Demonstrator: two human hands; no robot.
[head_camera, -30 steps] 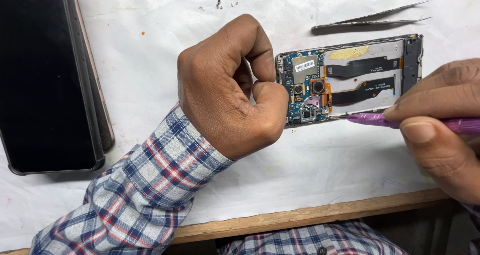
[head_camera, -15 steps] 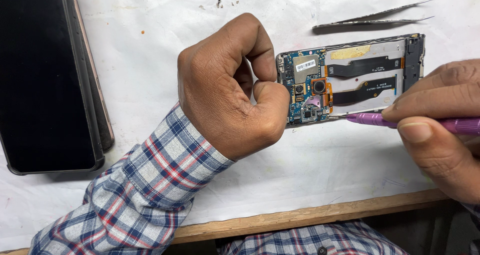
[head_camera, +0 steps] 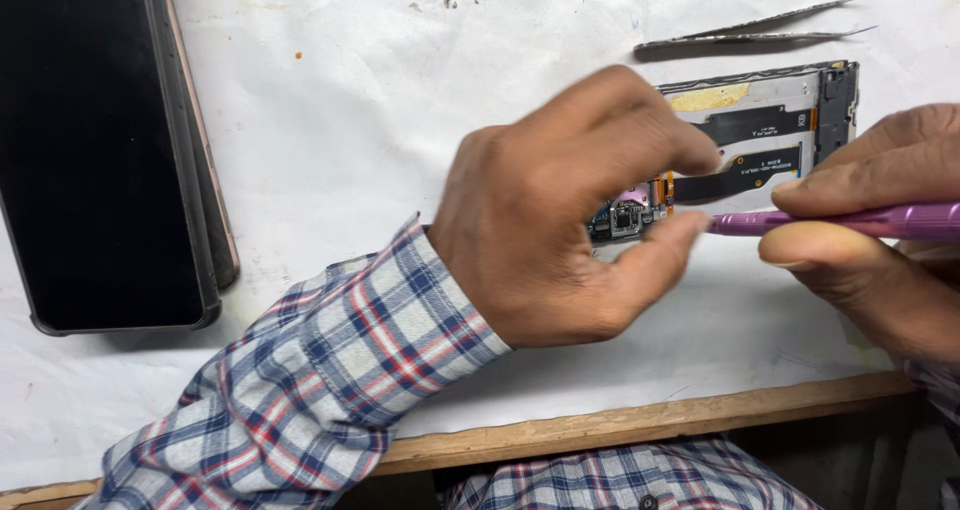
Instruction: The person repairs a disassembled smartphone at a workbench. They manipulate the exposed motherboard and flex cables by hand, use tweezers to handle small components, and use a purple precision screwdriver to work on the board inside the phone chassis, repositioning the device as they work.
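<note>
Purple screwdriver [head_camera: 850, 221], plaid sleeve [head_camera: 330, 370]

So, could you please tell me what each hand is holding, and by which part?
The right hand pinches the purple screwdriver along its handle, between thumb and fingers. The left hand hovers over the opened phone; whether it holds anything cannot be told.

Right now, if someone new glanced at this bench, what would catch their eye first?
Most likely the opened phone at the upper right of the white-covered bench, its circuit board and black ribbon cables bare. The left hand, in a plaid sleeve, arches over its left end, while the right hand holds a purple screwdriver pointing at the board. A dark slab-like device lies at far left, and metal tweezers rest above the phone.
</note>
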